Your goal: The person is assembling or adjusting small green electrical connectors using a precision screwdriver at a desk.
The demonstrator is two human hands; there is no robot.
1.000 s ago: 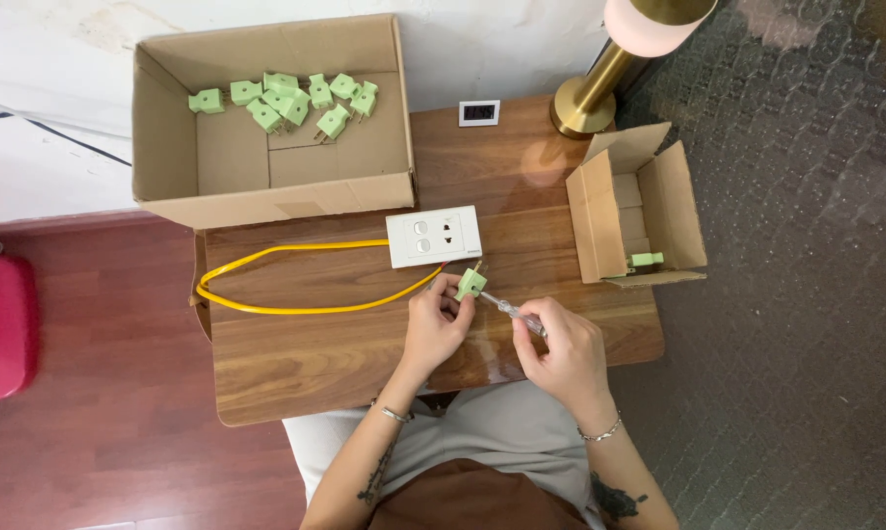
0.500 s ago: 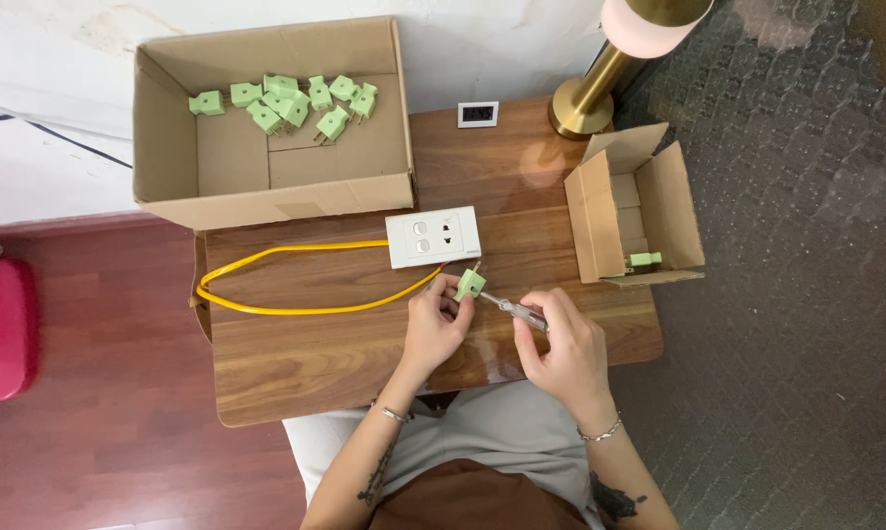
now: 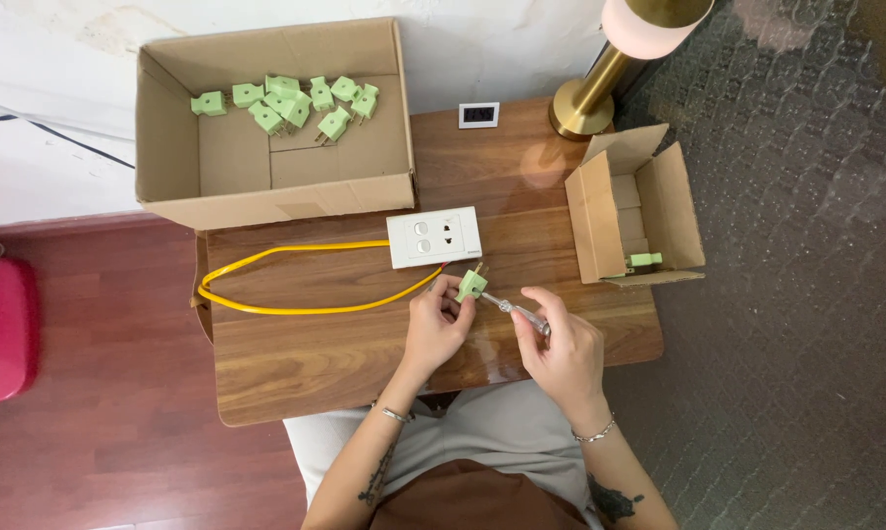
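Left hand pinched on green plug above worktop, right hand closed around small screwdriver at plug's side: likely slip, jabbing fingers, if tip skids.

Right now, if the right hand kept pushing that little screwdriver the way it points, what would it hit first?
The right hand aims the screwdriver up and left, and its tip already meets the green plug in the left hand. Beyond lies the white socket plate, though depth is unclear.
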